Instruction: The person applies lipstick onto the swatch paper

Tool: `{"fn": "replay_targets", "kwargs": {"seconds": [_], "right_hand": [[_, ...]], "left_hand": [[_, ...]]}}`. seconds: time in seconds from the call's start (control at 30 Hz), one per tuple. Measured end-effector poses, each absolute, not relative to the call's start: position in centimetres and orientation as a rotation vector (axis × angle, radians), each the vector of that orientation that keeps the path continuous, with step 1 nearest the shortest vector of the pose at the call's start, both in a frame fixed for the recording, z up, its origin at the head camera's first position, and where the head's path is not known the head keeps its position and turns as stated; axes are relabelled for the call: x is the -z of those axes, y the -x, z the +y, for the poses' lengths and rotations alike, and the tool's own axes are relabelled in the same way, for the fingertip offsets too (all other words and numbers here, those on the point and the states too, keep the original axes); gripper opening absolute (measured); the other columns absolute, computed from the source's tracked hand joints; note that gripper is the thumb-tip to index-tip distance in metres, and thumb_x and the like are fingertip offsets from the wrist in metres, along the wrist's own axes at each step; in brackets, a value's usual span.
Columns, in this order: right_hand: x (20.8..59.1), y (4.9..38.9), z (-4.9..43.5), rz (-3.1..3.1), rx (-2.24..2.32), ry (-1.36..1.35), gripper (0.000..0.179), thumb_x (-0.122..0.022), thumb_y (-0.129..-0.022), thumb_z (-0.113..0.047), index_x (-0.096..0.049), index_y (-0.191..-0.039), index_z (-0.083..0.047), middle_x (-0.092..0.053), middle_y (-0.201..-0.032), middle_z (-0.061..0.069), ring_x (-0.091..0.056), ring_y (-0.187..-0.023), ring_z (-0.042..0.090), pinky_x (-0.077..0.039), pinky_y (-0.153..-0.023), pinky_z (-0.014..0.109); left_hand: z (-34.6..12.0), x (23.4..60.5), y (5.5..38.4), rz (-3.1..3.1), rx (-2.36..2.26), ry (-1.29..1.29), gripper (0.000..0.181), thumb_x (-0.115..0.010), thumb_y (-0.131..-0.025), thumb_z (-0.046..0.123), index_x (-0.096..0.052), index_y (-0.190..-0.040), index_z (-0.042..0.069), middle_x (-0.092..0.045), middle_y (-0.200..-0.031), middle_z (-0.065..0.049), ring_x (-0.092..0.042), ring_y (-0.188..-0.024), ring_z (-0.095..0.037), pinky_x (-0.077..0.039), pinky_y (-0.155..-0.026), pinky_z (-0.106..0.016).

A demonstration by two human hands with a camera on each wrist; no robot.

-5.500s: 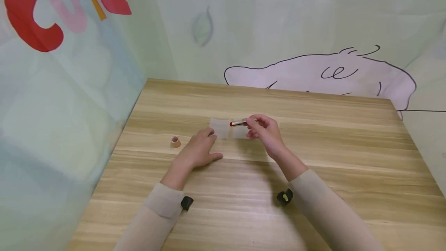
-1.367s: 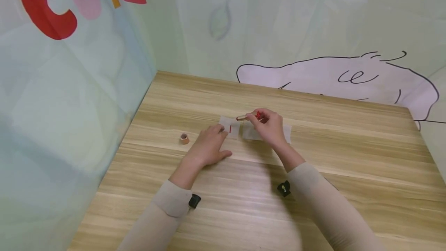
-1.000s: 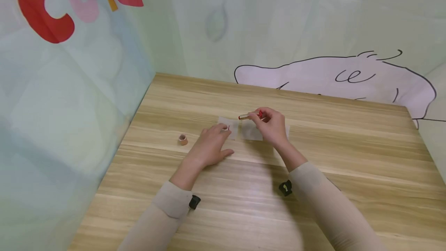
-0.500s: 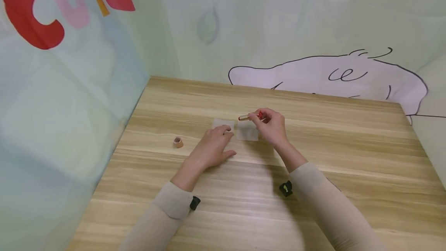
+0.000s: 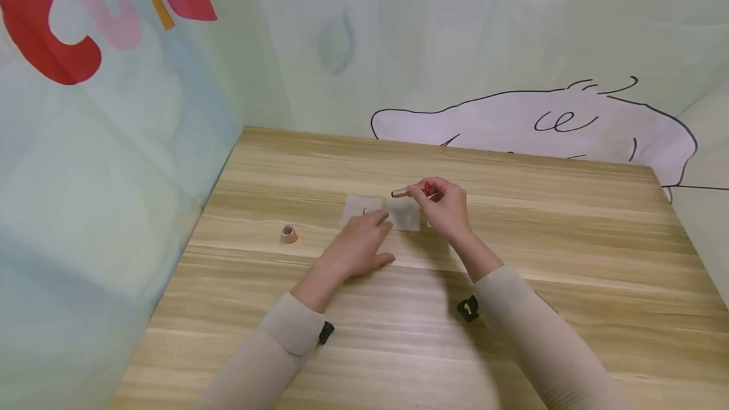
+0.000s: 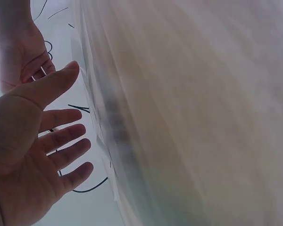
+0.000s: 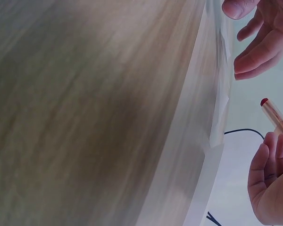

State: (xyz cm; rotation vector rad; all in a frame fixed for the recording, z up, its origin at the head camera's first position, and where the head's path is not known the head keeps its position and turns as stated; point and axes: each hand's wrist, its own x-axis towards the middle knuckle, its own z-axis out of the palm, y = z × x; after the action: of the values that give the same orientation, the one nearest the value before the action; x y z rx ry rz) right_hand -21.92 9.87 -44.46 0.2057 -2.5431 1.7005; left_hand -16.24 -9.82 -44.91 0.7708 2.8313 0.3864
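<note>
My right hand (image 5: 447,207) pinches a gold lipstick (image 5: 401,192) with its red tip pointing left, raised above the papers. The right wrist view shows the lipstick (image 7: 272,113) gripped near its base, the tip apart from any paper. My left hand (image 5: 360,245) is stretched over the near edge of the left white paper (image 5: 351,205), its fingertips reaching toward the middle paper (image 5: 403,219). A short dark-looking stroke shows on the left paper, partly covered by the fingers. In the left wrist view, the left hand (image 6: 30,155) has loosely extended fingers and holds nothing.
A small copper-coloured hollow cap (image 5: 289,234) stands on the wooden table (image 5: 398,359), left of the papers. A sliver of another paper (image 5: 429,223) shows beside the right hand. Printed cloth walls (image 5: 296,49) border the table's left and back. Both wrists wear black devices.
Since the oldest frame, a red stroke has appeared on the left paper. My left hand has slid rightward toward the middle paper. The lipstick has risen slightly and shifted right; the head view has shifted.
</note>
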Motion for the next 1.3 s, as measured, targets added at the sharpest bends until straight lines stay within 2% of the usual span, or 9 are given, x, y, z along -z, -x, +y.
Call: {"fn": "replay_targets", "kwargs": {"seconds": [0.2,0.33,0.6,0.8,1.03,1.3], "right_hand": [[44.3,21.9,9.9,-2.551,-1.7,-0.2,0.022,-0.075,-0.094,-0.025,-0.074,-0.093,-0.004,-0.067,-0.079,0.007,-0.062,-0.061,0.018,-0.054,-0.054,0.023],[44.4,21.9,10.1,-2.558,-1.688,-0.19,0.021,-0.075,-0.093,-0.025,-0.074,-0.092,-0.004,-0.067,-0.078,0.006,-0.063,-0.061,0.02,-0.052,-0.053,0.022],[44.7,22.0,10.3,-2.564,-1.664,-0.18,0.021,-0.076,-0.092,-0.025,-0.073,-0.091,-0.004,-0.066,-0.078,0.005,-0.061,-0.061,0.017,-0.049,-0.056,0.021],[44.6,21.9,10.5,-2.57,-1.652,-0.157,0.021,-0.076,-0.092,-0.026,-0.073,-0.09,-0.005,-0.065,-0.077,0.005,-0.06,-0.061,0.017,-0.047,-0.054,0.021],[44.5,21.9,10.9,-2.565,-1.619,-0.16,0.019,-0.076,-0.092,-0.024,-0.073,-0.09,-0.005,-0.066,-0.077,0.006,-0.061,-0.061,0.018,-0.046,-0.052,0.021],[44.6,22.1,10.8,-2.637,-1.516,-0.178,0.021,-0.077,-0.092,-0.026,-0.073,-0.09,-0.005,-0.067,-0.08,0.007,-0.061,-0.072,0.02,-0.05,-0.063,0.025]], "left_hand": [[-9.5,44.9,16.3,2.839,-0.379,-0.784,0.065,-0.076,-0.091,0.04,-0.058,-0.138,-0.001,-0.046,-0.151,-0.018,-0.043,-0.14,-0.033,-0.039,-0.113,-0.049],[-9.3,44.8,16.3,2.822,-0.393,-0.774,0.065,-0.076,-0.091,0.04,-0.058,-0.138,-0.001,-0.047,-0.151,-0.019,-0.042,-0.14,-0.033,-0.037,-0.114,-0.049],[-8.9,44.9,16.4,2.81,-0.357,-0.784,0.063,-0.076,-0.091,0.04,-0.06,-0.136,-0.001,-0.047,-0.149,-0.019,-0.044,-0.139,-0.034,-0.039,-0.113,-0.05],[-8.6,45.2,16.7,2.798,-0.301,-0.801,0.061,-0.076,-0.091,0.042,-0.062,-0.132,-0.001,-0.048,-0.149,-0.019,-0.046,-0.137,-0.034,-0.04,-0.112,-0.049],[-8.3,45.4,16.8,2.786,-0.27,-0.807,0.063,-0.074,-0.092,0.042,-0.061,-0.135,-0.001,-0.046,-0.151,-0.019,-0.043,-0.141,-0.033,-0.039,-0.113,-0.049],[-8.3,45.1,16.7,2.777,-0.257,-0.792,0.065,-0.074,-0.092,0.043,-0.059,-0.138,-0.001,-0.045,-0.153,-0.018,-0.041,-0.142,-0.032,-0.038,-0.114,-0.047]]}}
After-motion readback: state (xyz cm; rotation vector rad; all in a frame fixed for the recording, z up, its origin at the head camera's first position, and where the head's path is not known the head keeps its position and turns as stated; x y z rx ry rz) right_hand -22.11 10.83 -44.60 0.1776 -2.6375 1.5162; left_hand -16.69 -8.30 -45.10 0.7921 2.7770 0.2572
